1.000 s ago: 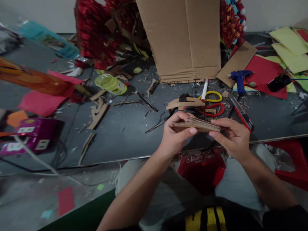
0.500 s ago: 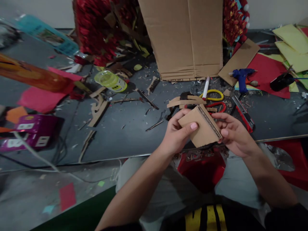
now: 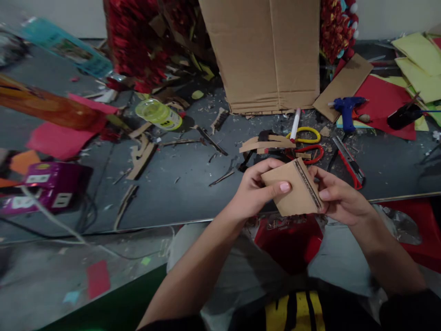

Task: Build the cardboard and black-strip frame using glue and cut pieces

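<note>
A small squarish piece of layered cardboard [image 3: 292,191] is held above the table's front edge, its dark corrugated edge turned to the right. My left hand [image 3: 260,188] grips it from the left, thumb flat on top and fingers underneath. At the corrugated edge, my right hand [image 3: 339,195] pinches the piece between thumb and fingers. Just beyond my hands lie scissors [image 3: 312,154] with red handles, a yellow-handled pair [image 3: 310,130], a white marker [image 3: 295,125] and curved cardboard strips [image 3: 265,143]. A red utility knife [image 3: 349,165] is to the right.
A tall cardboard panel [image 3: 262,55] stands at the back. A blue glue gun [image 3: 347,110] lies at right near a black pot [image 3: 404,116]. Left are a yellow-green jar [image 3: 159,115], a purple box [image 3: 51,186] with cables and an orange bottle [image 3: 48,103]. Cardboard scraps litter the table.
Both hands have shifted slightly right and towards me with the cardboard piece, which has turned a little. The grip looks the same.
</note>
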Action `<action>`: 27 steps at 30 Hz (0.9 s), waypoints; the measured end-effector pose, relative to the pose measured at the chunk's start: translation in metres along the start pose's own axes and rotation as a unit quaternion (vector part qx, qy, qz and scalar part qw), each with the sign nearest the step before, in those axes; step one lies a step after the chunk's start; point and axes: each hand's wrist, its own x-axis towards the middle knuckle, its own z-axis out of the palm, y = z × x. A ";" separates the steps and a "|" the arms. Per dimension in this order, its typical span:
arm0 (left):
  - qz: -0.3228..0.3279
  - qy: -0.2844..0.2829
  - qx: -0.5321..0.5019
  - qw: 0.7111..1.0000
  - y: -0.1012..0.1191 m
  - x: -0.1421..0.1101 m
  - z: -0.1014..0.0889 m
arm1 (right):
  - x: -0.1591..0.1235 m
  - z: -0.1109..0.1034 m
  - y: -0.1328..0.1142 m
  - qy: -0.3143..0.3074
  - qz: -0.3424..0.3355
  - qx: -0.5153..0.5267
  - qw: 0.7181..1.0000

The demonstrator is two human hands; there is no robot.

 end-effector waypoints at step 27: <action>0.517 -0.071 0.506 0.687 0.002 0.001 -0.008 | 0.003 -0.015 -0.006 0.045 -0.485 -0.685 0.541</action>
